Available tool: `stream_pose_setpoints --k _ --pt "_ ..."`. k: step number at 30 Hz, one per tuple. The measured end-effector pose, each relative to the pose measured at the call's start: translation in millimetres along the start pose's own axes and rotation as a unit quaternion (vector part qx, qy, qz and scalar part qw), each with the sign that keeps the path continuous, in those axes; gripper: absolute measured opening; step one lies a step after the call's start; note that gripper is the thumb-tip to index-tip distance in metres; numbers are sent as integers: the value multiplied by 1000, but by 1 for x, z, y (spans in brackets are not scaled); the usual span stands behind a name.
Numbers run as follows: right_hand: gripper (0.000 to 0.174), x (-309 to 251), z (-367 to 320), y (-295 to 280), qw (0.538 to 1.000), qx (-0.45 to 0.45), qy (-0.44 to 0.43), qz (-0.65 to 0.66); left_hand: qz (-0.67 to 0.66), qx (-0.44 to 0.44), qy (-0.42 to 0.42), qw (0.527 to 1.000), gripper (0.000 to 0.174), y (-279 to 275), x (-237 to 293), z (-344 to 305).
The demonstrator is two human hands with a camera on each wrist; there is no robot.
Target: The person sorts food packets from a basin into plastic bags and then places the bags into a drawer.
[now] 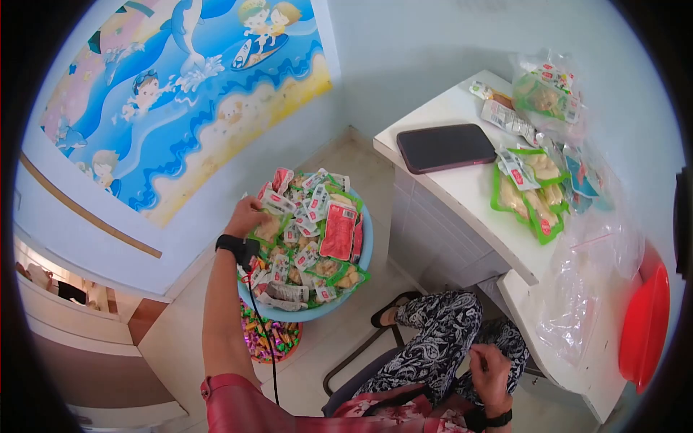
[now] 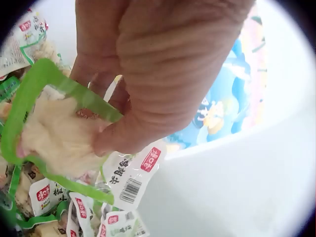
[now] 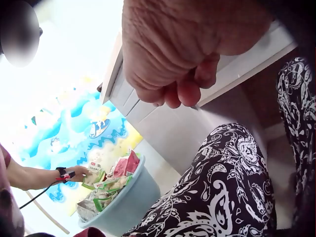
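At the near left side of a blue tub (image 1: 369,242), my left hand (image 1: 249,216) pinches a clear snack packet with green edges (image 2: 59,136) between thumb and fingers. Pale food shows through the packet's window. Heaped beneath it are many small snack packets (image 1: 307,216), mostly white and green, with a red packet (image 1: 338,231) on top toward the right. My right hand (image 1: 491,372) is above my lap, apart from the tub. Its fingers hang loosely curled in the right wrist view, and nothing shows in them.
On the white desk (image 1: 469,184) at right lie a dark phone (image 1: 446,148), green-edged packets (image 1: 530,189) and clear plastic bags (image 1: 577,289). A red basin (image 1: 644,325) leans by the wall. Below the tub stands a container of colourful wrapped sweets (image 1: 271,335). A black cable (image 1: 265,332) trails from my left wrist.
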State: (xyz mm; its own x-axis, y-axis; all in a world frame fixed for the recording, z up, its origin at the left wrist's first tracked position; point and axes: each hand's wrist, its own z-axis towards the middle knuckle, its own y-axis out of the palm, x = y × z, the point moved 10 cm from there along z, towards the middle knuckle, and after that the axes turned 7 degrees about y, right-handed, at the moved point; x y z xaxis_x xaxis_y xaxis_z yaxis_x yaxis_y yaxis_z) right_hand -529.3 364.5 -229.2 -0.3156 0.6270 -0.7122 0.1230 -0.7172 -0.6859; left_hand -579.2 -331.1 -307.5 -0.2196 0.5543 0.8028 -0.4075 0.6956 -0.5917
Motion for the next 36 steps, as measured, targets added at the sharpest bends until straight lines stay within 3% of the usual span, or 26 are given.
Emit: stream_pose_setpoints --k 2,5,9,11,14,17,20,21,23,25,29,30,32,33,35,36 --pt "16 2 1 -1 1000 0 7 8 5 32 -39 999 28 -28 -8 -16" --pt "15 0 -1 -1 1000 -2 -6 27 -166 104 -100 975 28 -42 19 -61" --pt "15 -11 6 -5 999 -4 -14 52 -351 87 -12 932 22 -36 25 -86" --pt "13 -30 19 -9 996 2 -25 88 -388 33 35 920 21 -2 91 -113" --pt "27 -47 37 4 987 -25 -67 143 -425 -28 50 903 24 61 185 -161" --pt "62 -82 51 15 965 -103 -29 241 -441 -90 41 892 26 134 248 -198" --pt "88 -94 49 21 919 -149 -32 363 -511 -116 76 849 26 194 309 -224" --pt "89 -101 48 12 902 -165 -10 399 -520 -127 74 841 26 212 324 -231" --pt "82 -83 46 -7 884 -59 18 464 -539 -151 70 825 25 241 360 -237" --pt "76 -69 48 -37 906 6 24 424 -554 -161 62 814 24 257 386 -244" --pt "63 -51 60 -86 901 69 57 424 -484 -214 75 845 15 260 426 -241" --pt "60 -58 65 -106 898 95 52 427 -482 -173 123 850 25 254 418 -229" --pt "58 -52 82 -127 886 130 37 444 -248 -26 221 943 38 199 431 -208" --pt "57 -52 90 -139 886 149 32 439 -122 51 262 956 44 169 442 -197" --pt "55 -53 107 -157 886 173 13 431 -29 99 317 943 74 137 441 -159" --pt "54 -54 116 -163 885 186 4 427 23 105 337 935 81 129 441 -141"
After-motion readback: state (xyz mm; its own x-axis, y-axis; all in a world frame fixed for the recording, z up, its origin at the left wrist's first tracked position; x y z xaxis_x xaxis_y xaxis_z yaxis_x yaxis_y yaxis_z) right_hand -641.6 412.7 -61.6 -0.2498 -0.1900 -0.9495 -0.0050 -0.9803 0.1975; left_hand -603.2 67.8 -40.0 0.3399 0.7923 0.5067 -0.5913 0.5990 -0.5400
